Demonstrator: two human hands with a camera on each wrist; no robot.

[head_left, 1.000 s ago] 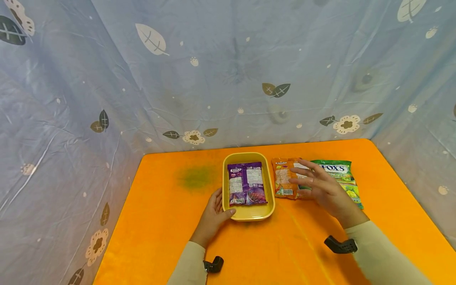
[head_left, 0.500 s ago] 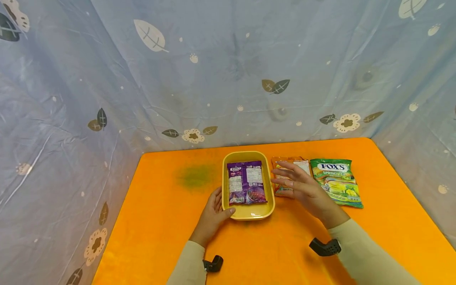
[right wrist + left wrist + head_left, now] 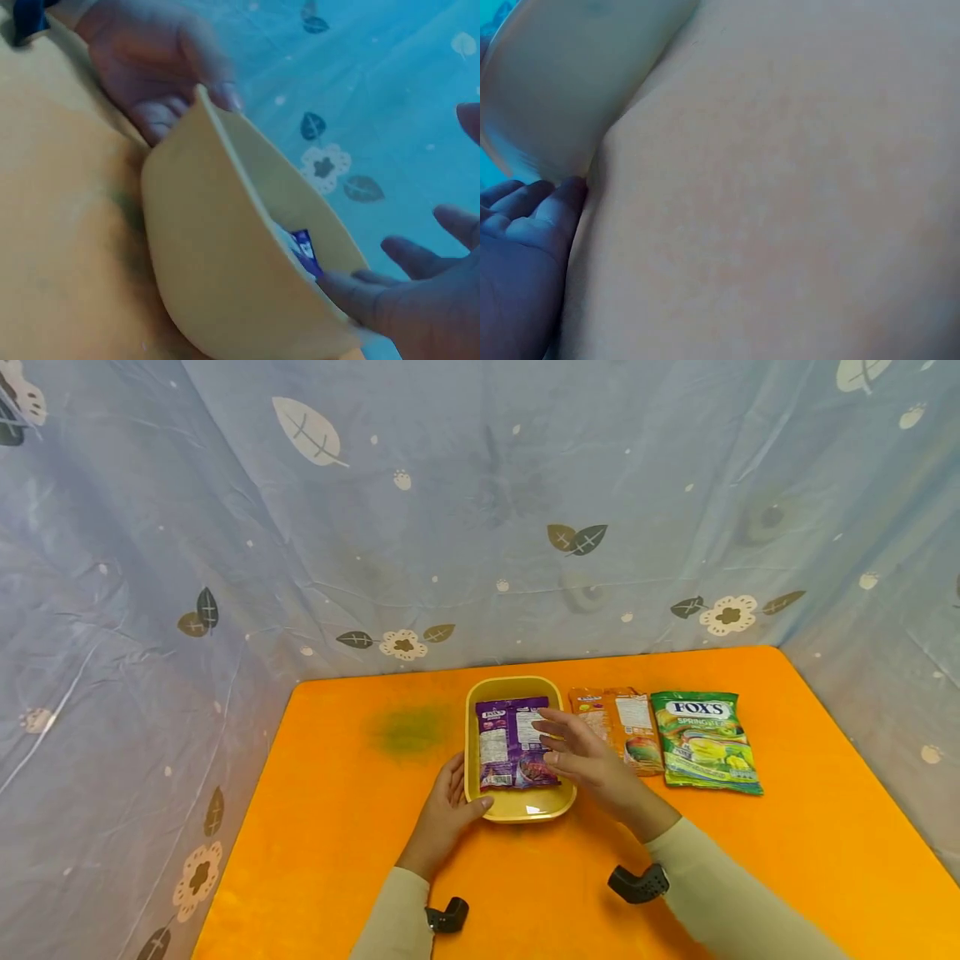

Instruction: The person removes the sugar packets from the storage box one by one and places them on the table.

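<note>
A yellow plastic tub [image 3: 525,810] stands on the table with a purple Fox's candy bag [image 3: 495,745] lying inside it. My left hand [image 3: 444,822] holds the tub's near left corner, thumb over the rim and fingers against the outer wall. In the right wrist view that thumb shows on the rim of the tub [image 3: 202,240]. Above the tub's right side hovers my right hand [image 3: 596,768], fingers spread and holding nothing; it overlaps part of the purple bag. Just right of the tub lies an orange candy bag [image 3: 637,727], partly hidden by the right hand.
A green Fox's Spring Tea candy bag [image 3: 705,739] lies beside the orange one. The table has an orange cover [image 3: 360,827], with a greenish stain left of the tub. A blue patterned curtain [image 3: 450,527] encloses the back and sides.
My right hand has moved left, from over the orange and green bags to the tub's right side, uncovering the green bag. The left hand stays on the tub.
</note>
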